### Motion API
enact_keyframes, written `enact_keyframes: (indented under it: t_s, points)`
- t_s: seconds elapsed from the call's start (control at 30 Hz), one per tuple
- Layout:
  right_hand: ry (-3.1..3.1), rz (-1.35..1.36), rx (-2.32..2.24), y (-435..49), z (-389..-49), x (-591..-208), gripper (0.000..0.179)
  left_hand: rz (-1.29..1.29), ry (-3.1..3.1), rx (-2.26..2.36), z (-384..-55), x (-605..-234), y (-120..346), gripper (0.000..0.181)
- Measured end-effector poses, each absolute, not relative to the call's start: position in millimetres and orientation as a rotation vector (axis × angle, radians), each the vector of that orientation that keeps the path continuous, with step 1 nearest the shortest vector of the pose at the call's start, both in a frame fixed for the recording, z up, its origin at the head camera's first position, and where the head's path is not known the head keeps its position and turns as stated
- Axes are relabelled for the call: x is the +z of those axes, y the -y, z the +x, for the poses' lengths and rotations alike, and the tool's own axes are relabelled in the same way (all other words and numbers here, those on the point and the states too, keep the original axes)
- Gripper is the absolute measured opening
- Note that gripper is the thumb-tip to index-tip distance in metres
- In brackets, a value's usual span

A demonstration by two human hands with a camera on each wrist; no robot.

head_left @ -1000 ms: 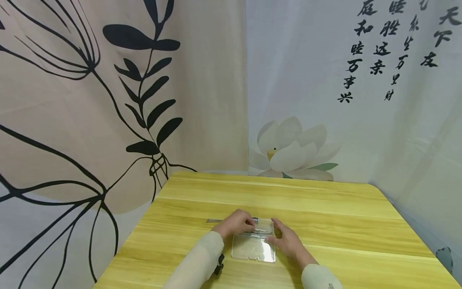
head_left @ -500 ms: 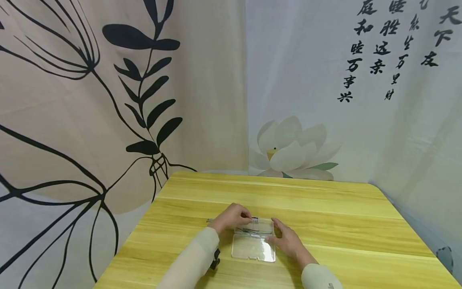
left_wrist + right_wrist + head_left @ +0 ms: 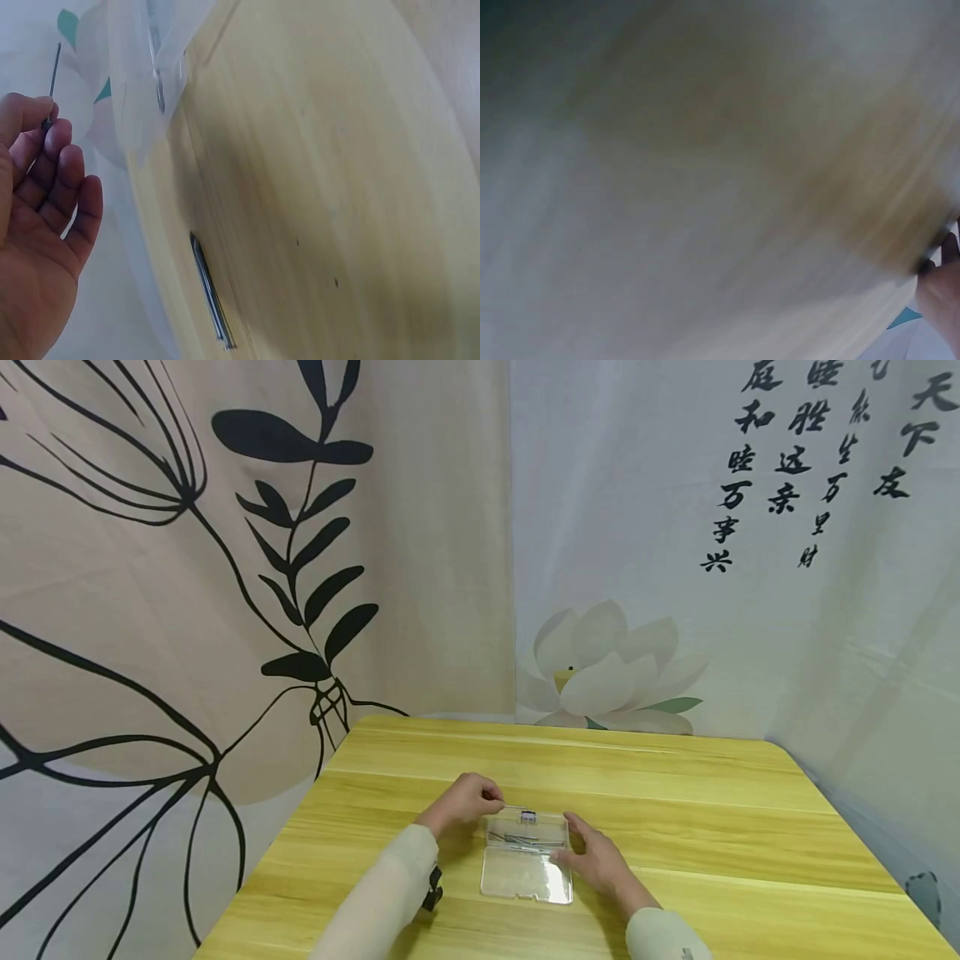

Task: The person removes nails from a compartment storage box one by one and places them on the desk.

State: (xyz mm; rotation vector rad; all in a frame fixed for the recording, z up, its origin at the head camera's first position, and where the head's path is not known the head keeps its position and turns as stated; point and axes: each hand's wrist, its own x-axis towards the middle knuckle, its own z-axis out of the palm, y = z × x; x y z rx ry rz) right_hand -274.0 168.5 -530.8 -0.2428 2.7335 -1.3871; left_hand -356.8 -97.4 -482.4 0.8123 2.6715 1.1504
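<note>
In the left wrist view my left hand (image 3: 41, 176) pinches a thin steel nail (image 3: 55, 71) between thumb and forefinger, its shank sticking out past the fingertips. The head view has this hand just off the far left corner of a clear plastic box (image 3: 527, 881), which lies opened flat. Several nails (image 3: 525, 841) rest in the box's far half. My right hand (image 3: 597, 857) holds the box by its right side, with thumb and fingers at the edge. Two larger nails (image 3: 206, 289) lie side by side on the table, hidden behind my left hand in the head view.
The box stands on a yellow wood-grain table (image 3: 720, 827). A small dark blue piece (image 3: 528, 817) sits at the box's far edge. Behind the table hangs a printed curtain (image 3: 435, 568). The right wrist view is mostly blurred.
My left hand has moved from over the box, up and left, bringing a nail out past the far left corner. My right hand and the box have stayed in place.
</note>
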Motion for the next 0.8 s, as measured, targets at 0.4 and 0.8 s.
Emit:
enact_keyframes:
  t_s: [0.4, 0.8]
  points:
    - [-2.751, -0.258, -1.387, -169.3, -277.6, -531.9, 0.079, 0.692, -2.675, 1.274, -361.0, -481.3, 128.2, 0.015]
    - [-2.757, -0.244, -1.383, -168.7, -275.4, -534.1, 0.079, 0.628, -2.672, 1.298, -362.7, -484.3, 148.9, 0.014]
